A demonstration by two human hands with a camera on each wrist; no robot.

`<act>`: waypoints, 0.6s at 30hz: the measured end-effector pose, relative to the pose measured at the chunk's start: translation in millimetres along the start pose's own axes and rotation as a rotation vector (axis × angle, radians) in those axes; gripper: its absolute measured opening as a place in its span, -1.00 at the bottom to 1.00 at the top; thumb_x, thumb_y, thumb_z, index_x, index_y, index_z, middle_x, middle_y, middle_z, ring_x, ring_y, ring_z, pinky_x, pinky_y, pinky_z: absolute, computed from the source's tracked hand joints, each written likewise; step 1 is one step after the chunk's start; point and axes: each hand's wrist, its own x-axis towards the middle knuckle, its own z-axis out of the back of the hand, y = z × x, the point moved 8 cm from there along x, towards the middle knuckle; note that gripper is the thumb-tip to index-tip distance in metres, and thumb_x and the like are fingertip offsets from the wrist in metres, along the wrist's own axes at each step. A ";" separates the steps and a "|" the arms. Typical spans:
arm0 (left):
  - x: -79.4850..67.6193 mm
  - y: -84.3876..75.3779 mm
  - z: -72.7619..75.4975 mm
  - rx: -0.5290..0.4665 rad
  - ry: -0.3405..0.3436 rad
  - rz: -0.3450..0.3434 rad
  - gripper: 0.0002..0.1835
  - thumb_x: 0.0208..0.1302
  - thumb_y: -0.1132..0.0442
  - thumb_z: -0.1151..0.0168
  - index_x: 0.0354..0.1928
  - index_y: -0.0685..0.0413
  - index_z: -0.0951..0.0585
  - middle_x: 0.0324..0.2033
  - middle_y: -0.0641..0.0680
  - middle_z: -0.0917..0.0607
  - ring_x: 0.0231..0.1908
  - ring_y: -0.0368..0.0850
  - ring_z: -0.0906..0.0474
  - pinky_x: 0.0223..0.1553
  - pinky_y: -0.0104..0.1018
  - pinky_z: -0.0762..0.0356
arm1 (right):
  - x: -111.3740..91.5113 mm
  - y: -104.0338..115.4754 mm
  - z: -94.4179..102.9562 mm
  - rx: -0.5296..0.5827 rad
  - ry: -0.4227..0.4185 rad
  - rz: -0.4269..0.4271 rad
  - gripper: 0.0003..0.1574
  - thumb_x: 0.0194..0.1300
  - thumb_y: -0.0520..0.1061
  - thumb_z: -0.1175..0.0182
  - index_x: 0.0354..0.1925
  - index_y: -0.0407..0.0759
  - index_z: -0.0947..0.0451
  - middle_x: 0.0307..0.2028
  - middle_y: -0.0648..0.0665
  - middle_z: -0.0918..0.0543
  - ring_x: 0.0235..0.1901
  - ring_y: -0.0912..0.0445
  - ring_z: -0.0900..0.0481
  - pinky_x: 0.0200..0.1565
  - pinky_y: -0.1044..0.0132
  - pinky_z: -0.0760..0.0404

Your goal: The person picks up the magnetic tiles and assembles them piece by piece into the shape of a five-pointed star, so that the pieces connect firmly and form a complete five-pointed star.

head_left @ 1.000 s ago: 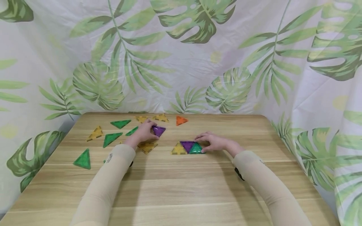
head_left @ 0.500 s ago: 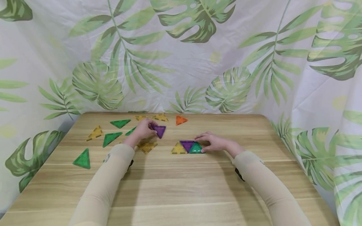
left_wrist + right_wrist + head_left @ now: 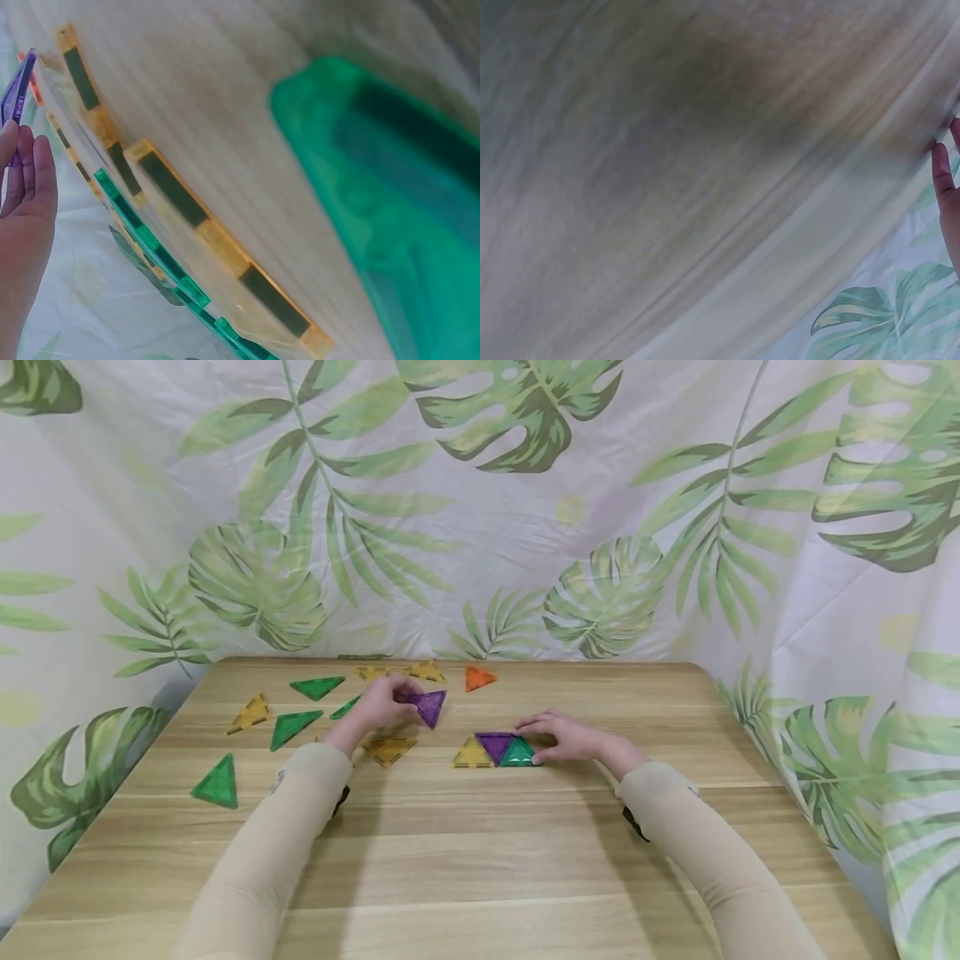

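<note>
Between thumb and fingers, my left hand pinches a purple triangular magnetic tile. In the left wrist view that purple tile is tilted up on edge above the fingertips. My right hand rests at the right end of a short joined row. It holds the green triangular tile, thumb at the lower right corner and fingers at the top. Beside that tile come another purple tile, point down, and a yellow tile at the left end.
Loose triangular tiles lie on the wooden table, mostly at the left and back. Among them are a green tile, a yellow tile, a yellow tile by the left wrist and an orange tile. Leaf-print cloth hangs behind.
My left hand has lifted the purple tile from its spot and shifted it slightly right, tilting it. My right hand stays at the row.
</note>
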 end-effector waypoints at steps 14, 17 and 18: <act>-14.8 -33.6 -3.6 -0.081 0.000 -0.038 -0.76 0.14 0.40 -0.33 -0.11 0.16 -0.65 -0.21 0.14 -0.69 -0.23 -0.05 -0.60 -0.17 -0.22 -0.59 | -1.5 -0.2 1.2 -0.038 -0.020 -0.008 -0.30 0.21 0.05 -0.29 0.27 -0.11 -0.40 0.27 -0.18 -0.39 0.29 -0.12 -0.23 0.31 -0.04 -0.19; -19.4 -47.3 -9.2 -0.108 -0.004 -0.070 -0.76 0.10 0.43 -0.34 -0.15 0.17 -0.66 -0.25 0.14 -0.70 -0.27 -0.06 -0.61 -0.22 -0.26 -0.60 | -2.2 -1.0 0.9 -0.050 -0.022 -0.006 -0.30 0.21 0.06 -0.28 0.27 -0.10 -0.40 0.27 -0.17 -0.39 0.29 -0.11 -0.24 0.30 -0.03 -0.20; -21.5 -52.1 -11.7 -0.115 -0.001 -0.078 -0.77 0.09 0.44 -0.34 -0.16 0.18 -0.66 -0.27 0.14 -0.70 -0.28 -0.06 -0.62 -0.23 -0.27 -0.60 | -2.6 -1.0 0.5 -0.058 -0.022 -0.003 -0.30 0.21 0.07 -0.28 0.27 -0.10 -0.40 0.26 -0.17 -0.39 0.28 -0.11 -0.24 0.30 -0.04 -0.20</act>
